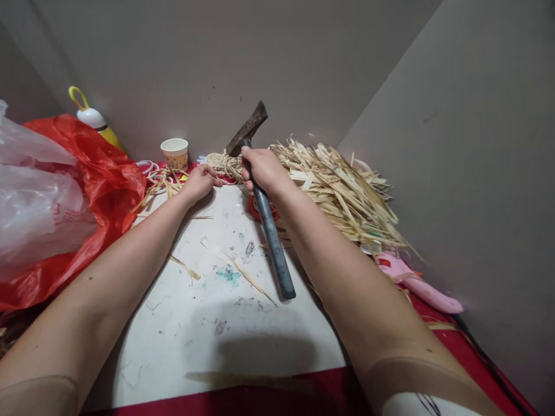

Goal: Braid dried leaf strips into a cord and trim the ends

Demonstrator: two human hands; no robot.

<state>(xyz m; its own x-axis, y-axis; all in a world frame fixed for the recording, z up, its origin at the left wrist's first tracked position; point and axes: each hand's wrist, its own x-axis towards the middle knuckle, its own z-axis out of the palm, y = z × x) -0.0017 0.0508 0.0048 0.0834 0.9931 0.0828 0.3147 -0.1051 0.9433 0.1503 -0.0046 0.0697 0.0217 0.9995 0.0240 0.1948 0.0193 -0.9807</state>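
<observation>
My right hand (265,169) is wrapped round a hammer (271,237), gripping it just below its dark, worn metal head. The hammer's long handle slants down toward me over the white board (173,323). My left hand (200,184) is at the board's far left edge, fingers curled together near a coil of braided straw cord (223,163); whatever is between its fingertips is too small to make out. Right behind the hammer head lies that cord, partly hidden by my right hand. Loose straw strips (236,270) are scattered on the board.
A heap of dry straw (338,190) fills the back right, with a pink glue gun (418,283) in front of it. At the left are a paper cup (174,153), a red plastic bag (108,190) and a yellow-and-white bottle (93,118). Grey walls (277,63) enclose the red-covered table.
</observation>
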